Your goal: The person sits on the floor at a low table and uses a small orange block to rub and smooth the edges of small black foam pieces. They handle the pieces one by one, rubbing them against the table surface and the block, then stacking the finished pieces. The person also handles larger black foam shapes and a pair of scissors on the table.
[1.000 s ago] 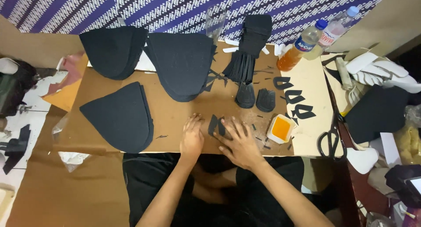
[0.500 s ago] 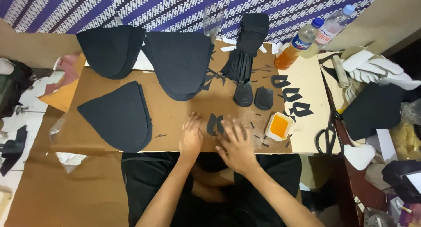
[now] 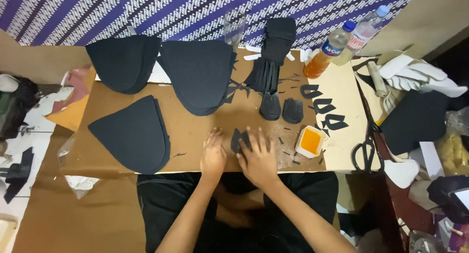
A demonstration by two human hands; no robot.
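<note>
Both forearms reach up from the bottom edge and meet at the near edge of the bench [image 3: 195,135]; the left hand [image 3: 213,153] lies palm down, fingers together and pointing away, pressed flat on the brown board just beside a small black cut piece [image 3: 240,139]; the right hand [image 3: 258,157] lies palm down with fingers spread, its fingertips resting on that same piece, holding it flat rather than pinching it; the piece sits between the two hands, near the front middle of the bench.

Three stacks of large black curved panels lie on the board: one at the back left [image 3: 124,62], one at the back middle [image 3: 200,77], one at the front left [image 3: 134,134]; a tall pile of narrow black pieces [image 3: 273,47] stands at the back, with two small rounded black pieces [image 3: 282,108] below it; three black cut-out shapes [image 3: 325,106] lie in a slanting row to the right.

A small square tub [image 3: 310,141] just right of the right hand holds orange liquid; two plastic bottles stand at the back right, one [image 3: 328,51] part full of orange liquid, the other [image 3: 364,33] clear; one pair of black scissors [image 3: 364,153] lies at the right edge.
</note>
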